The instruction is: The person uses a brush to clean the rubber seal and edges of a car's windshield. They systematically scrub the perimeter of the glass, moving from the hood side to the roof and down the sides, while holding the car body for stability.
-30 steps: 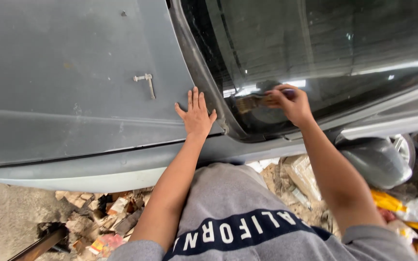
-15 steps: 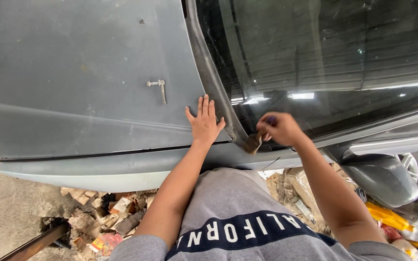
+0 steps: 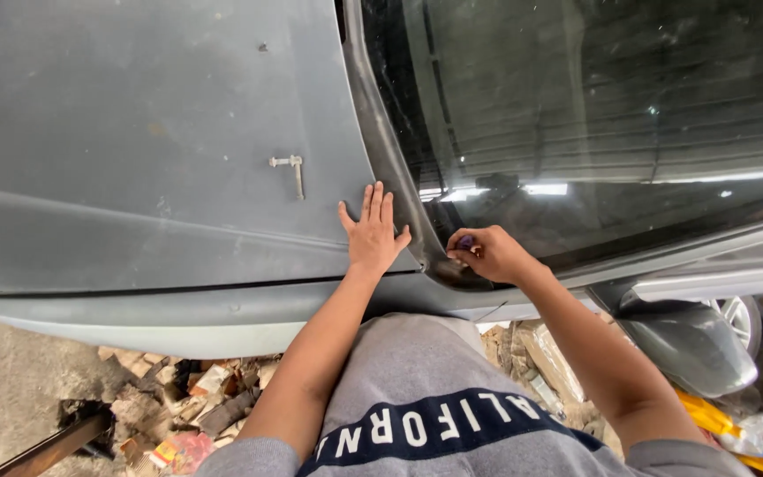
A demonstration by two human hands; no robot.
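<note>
My left hand (image 3: pixel 373 231) lies flat, fingers spread, on the grey car hood (image 3: pixel 134 132) close to the black rubber seal (image 3: pixel 390 159) that edges the windscreen (image 3: pixel 593 115). My right hand (image 3: pixel 487 256) is closed on a small tool with a purple end (image 3: pixel 464 241), pressed at the lower corner of the seal where it meets the glass. Most of the tool is hidden inside my fingers. A small metal washer nozzle (image 3: pixel 291 168) stands on the hood to the left of my left hand.
A grey side mirror (image 3: pixel 691 340) sticks out at the lower right, with a wheel (image 3: pixel 748 318) behind it. Rubble and scraps (image 3: pixel 187 397) cover the ground below the fender. A yellow object (image 3: pixel 717 424) lies at the bottom right.
My right hand has come down from the glass to the lower corner of the seal, nearer my left hand. The left hand has stayed flat on the hood.
</note>
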